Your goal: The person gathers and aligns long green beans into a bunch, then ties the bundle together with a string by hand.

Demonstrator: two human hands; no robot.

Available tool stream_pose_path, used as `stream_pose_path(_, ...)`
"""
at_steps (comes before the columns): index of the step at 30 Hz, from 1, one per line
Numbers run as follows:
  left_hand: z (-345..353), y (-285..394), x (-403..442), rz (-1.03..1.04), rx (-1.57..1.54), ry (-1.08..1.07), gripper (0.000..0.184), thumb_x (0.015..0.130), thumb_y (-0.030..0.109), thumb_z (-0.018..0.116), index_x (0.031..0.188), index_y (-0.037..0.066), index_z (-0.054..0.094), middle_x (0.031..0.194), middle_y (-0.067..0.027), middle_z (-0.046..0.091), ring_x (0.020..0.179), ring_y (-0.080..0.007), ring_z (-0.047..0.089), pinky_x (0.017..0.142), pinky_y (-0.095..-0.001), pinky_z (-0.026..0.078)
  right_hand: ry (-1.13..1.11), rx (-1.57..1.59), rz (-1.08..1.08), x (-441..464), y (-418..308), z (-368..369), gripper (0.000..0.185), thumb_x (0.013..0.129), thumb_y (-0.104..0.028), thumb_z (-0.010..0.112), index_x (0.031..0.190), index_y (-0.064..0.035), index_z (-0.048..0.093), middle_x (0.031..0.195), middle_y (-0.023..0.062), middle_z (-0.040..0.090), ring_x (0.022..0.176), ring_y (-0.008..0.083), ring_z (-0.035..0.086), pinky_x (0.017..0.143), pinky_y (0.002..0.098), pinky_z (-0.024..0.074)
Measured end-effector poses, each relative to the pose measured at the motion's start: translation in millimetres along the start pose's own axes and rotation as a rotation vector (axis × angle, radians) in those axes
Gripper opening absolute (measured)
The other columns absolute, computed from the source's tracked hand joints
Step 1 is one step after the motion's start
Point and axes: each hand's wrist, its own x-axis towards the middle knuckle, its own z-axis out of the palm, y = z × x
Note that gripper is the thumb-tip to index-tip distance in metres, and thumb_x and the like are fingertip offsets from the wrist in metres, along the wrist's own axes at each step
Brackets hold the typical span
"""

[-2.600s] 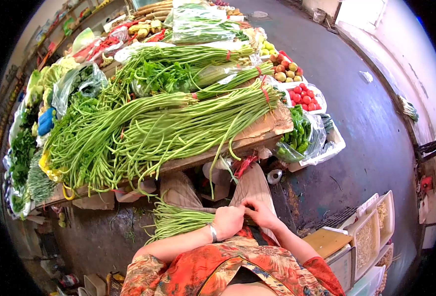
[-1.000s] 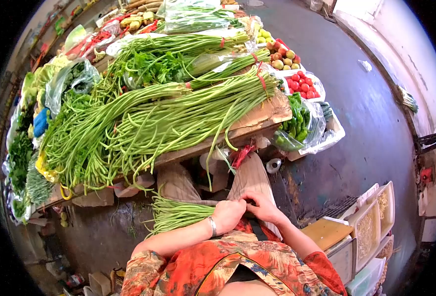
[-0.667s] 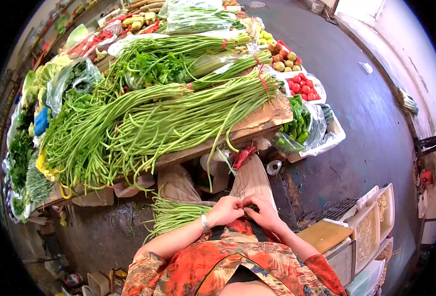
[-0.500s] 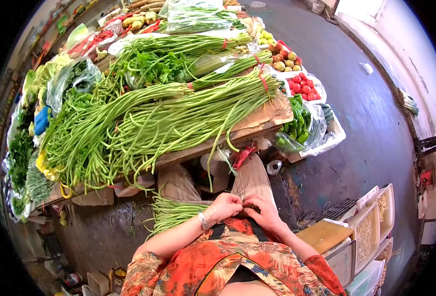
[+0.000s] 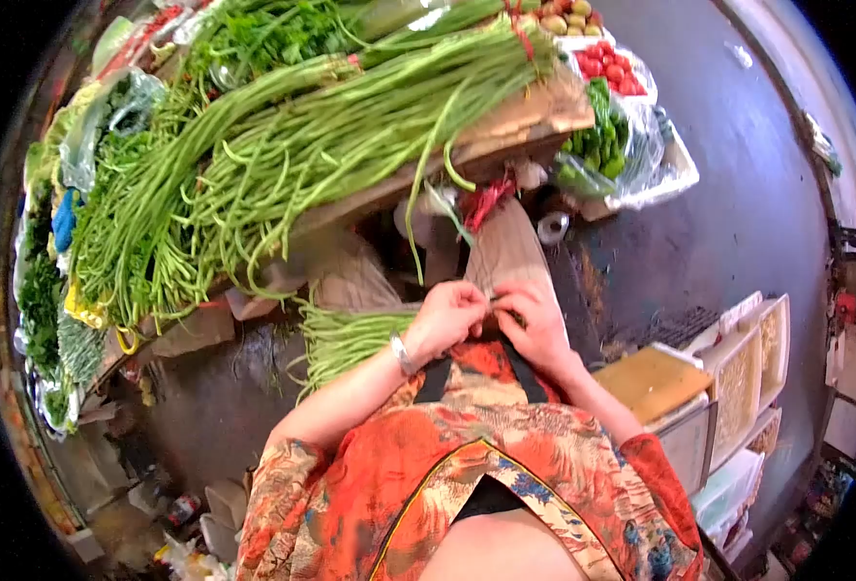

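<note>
A bunch of long green beans (image 5: 351, 341) lies across my lap, its right end hidden by my left hand (image 5: 452, 318). That hand wears a silver bracelet and has its fingers pinched together. Close against it, my right hand (image 5: 533, 324) is closed too, fingertips meeting those of the left. Whatever sits between the fingertips is too small to make out. In front of my knees, large bundles of long beans (image 5: 302, 160) cover the wooden table (image 5: 535, 121), bound with red ties near the right end.
Right of the table stand tomatoes (image 5: 610, 68) and bagged green peppers (image 5: 602, 136) in white boxes. Leafy greens (image 5: 278, 39) lie behind the beans. At my right are a wooden board (image 5: 653, 382) and plastic bins (image 5: 738, 387). A red bag (image 5: 489, 201) hangs under the table edge.
The view has tilted down, so the table and my hands appear higher in the picture. Both hands remain together above my lap, their fingers slightly shifted.
</note>
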Motion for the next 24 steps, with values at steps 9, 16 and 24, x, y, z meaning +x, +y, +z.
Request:
stream_pose_path(9,2,-1,-2,0.249,0.326,0.093,0.012,0.089,0.011,0.06,0.083,0.001,0.056,0.063,0.0009,0.057,0.056,-0.0021,0.046,0.047,-0.0226,0.037,0.082,0.122,0.076,6,-3,13,0.01,0.075,-0.001,0.064,0.08,-0.0029,0.055,0.094,0.0105,0.062,0.091,0.03,0.057,0.082,0.0383,0.0432)
stream_pose_path(16,9,-12,0,0.508,0.647,0.163,0.008,0.083,0.01,0.057,0.085,0.003,0.057,0.065,-0.0141,0.058,0.062,-0.026,0.058,0.057,-0.0406,0.045,0.097,0.113,0.176,4,0,18,0.011,0.075,0.0,0.061,0.083,-0.0018,0.054,0.087,0.0136,0.058,0.084,0.0339,0.056,0.073,0.0388,0.0456)
stream_pose_path(24,2,0,-4,0.76,0.884,0.322,0.012,0.079,0.009,0.059,0.091,0.006,0.06,0.081,-0.0172,0.062,0.079,-0.0375,0.061,0.066,-0.0432,0.047,0.05,0.131,0.212,25,-1,5,0.01,0.076,-0.001,0.062,0.084,-0.0006,0.057,0.084,0.0147,0.059,0.083,0.032,0.059,0.074,0.0377,0.0466)
